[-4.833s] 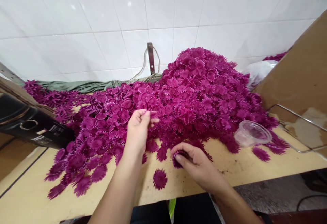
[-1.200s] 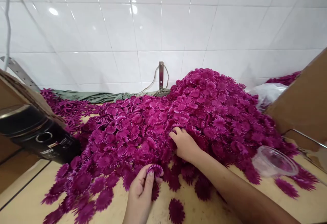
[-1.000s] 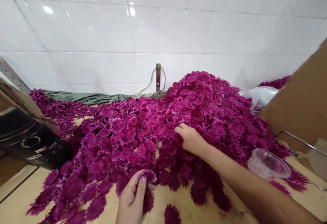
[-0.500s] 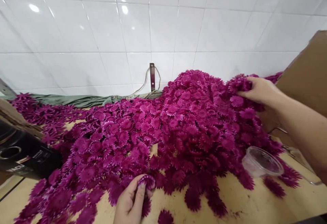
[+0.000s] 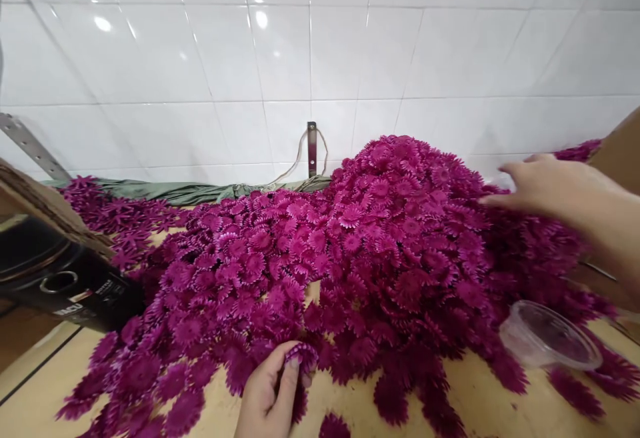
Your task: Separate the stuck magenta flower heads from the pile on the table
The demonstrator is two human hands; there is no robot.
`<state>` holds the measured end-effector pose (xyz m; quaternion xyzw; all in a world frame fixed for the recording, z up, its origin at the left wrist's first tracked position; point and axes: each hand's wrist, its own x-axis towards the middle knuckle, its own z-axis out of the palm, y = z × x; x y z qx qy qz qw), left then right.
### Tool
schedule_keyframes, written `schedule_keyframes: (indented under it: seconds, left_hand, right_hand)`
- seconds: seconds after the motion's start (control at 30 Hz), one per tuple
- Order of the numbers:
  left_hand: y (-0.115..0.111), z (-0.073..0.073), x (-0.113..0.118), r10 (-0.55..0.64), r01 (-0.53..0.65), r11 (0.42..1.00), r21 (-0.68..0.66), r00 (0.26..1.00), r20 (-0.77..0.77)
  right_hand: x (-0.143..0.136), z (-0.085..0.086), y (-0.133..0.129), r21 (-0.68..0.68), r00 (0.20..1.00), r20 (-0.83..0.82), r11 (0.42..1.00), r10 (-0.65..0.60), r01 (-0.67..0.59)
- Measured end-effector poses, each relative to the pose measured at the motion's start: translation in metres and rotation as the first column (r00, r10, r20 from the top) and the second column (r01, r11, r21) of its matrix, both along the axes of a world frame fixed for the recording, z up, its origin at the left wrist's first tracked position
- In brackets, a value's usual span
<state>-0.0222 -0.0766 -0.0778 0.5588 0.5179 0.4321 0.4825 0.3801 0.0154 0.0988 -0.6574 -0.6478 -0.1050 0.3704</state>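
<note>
Flower pile (image 5: 400,225): heaped across the tabletop (image 5: 480,395); looks feather-light, bendy, maybe snaggy
Right hand (image 5: 560,188): fingers spread by the pile's right side, can't tell if gripping
Left hand (image 5: 270,391): pinching a flower (image 5: 303,356); I'd grab centers, petals seem delicate

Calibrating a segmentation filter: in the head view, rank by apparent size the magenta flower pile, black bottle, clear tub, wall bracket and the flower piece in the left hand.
1. Flower pile
2. Black bottle, cut off by the frame
3. Clear tub
Unranked, too close: wall bracket, flower piece in left hand.
</note>
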Motion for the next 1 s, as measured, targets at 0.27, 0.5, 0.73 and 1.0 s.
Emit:
schedule_keyframes:
  seconds: [0.27, 0.5, 0.73, 1.0]
  left_hand:
    - [-0.001, -0.002, 0.004, 0.121, -0.121, 0.989, 0.090, 0.993, 0.004]
    - [-0.001, -0.010, 0.003, 0.152, -0.147, 0.978, 0.150, 0.988, -0.019]
    - [-0.003, -0.006, 0.001, 0.004, 0.026, 0.945, 0.326, 0.996, -0.092]
    - [0.002, -0.006, -0.006, -0.082, 0.178, 0.895, 0.408, 0.967, -0.241]
  right_hand:
    - [-0.221, -0.042, 0.064, -0.579, 0.925, 0.125, 0.784, 0.359, -0.226]
    - [-0.249, -0.087, 0.073, -0.652, 0.867, 0.283, 0.746, 0.409, -0.139]
    - [-0.198, -0.091, 0.038, -0.550, 0.846, 0.411, 0.832, 0.339, -0.066]
    - [-0.175, -0.106, 0.024, -0.660, 0.938, 0.191, 0.745, 0.290, -0.096]
